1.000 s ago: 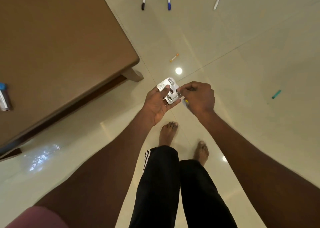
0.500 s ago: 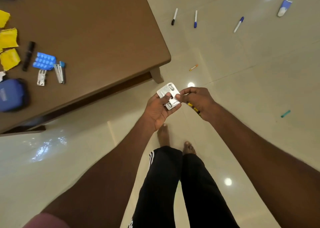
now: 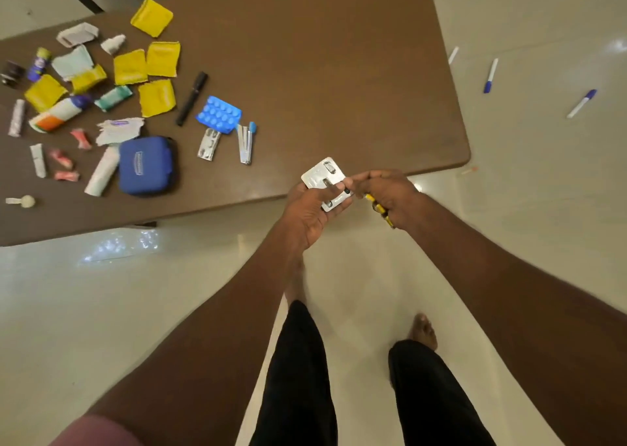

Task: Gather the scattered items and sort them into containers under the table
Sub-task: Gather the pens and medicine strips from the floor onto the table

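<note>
A brown counter over pale cream floor. At ten o'clock lie yellow sachets, a blue blister pack and a navy blue pouch. At centre, a silver blister strip. At two o'clock, white pens with blue caps. Black trousers at six o'clock.

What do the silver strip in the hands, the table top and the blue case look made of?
Strip: looks like foil blister packaging, matte silver, with raised pockets. Table top: probably wood or laminate, smooth brown, faint sheen at the near edge; the picture can't settle which. Blue case: apparently fabric-covered, with rounded corners and a stitched-looking label.
</note>
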`<state>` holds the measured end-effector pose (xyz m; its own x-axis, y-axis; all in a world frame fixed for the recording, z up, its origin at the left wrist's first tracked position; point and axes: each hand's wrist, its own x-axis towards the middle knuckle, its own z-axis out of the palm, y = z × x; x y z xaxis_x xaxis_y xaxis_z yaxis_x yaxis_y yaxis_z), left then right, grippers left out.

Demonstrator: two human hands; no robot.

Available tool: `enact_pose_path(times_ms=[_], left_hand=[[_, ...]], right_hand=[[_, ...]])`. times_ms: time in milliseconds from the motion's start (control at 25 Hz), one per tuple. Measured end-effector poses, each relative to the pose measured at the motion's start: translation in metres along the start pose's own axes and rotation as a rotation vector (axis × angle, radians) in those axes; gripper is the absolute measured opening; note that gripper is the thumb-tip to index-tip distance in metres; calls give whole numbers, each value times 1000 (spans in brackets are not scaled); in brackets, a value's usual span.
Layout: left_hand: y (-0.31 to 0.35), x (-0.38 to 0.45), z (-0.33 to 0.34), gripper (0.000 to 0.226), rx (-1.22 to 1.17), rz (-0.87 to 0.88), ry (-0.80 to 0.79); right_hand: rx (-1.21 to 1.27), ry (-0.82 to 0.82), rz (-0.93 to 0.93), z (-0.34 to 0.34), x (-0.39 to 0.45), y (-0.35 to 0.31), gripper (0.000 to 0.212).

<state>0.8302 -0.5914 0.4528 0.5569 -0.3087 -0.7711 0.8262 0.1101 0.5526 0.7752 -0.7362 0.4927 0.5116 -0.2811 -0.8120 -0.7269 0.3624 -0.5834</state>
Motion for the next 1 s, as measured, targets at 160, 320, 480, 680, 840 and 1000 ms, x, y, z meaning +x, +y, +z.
enact_pose_path(times_ms=[160,320,480,680,840,1000], left_hand=[[75,37,-52,38,-19,54,65],[139,65,-95,36,106,160,172],[186,100,-116,36,270,250,300],[230,154,-115,37,776,489,257],[247,193,-104,39,1137,576,149],[258,209,-98,44,1329,560,197]], right_hand=[[8,-28,36,91,47,-43,18],[-56,4,57,165,95,-68,34],[50,88,108,206,137,-99,46],[100,169,-13,232,193,-136,46],[-392,432,-165,230,234,-140,47],[-681,594,-291,225,233,-150,35]])
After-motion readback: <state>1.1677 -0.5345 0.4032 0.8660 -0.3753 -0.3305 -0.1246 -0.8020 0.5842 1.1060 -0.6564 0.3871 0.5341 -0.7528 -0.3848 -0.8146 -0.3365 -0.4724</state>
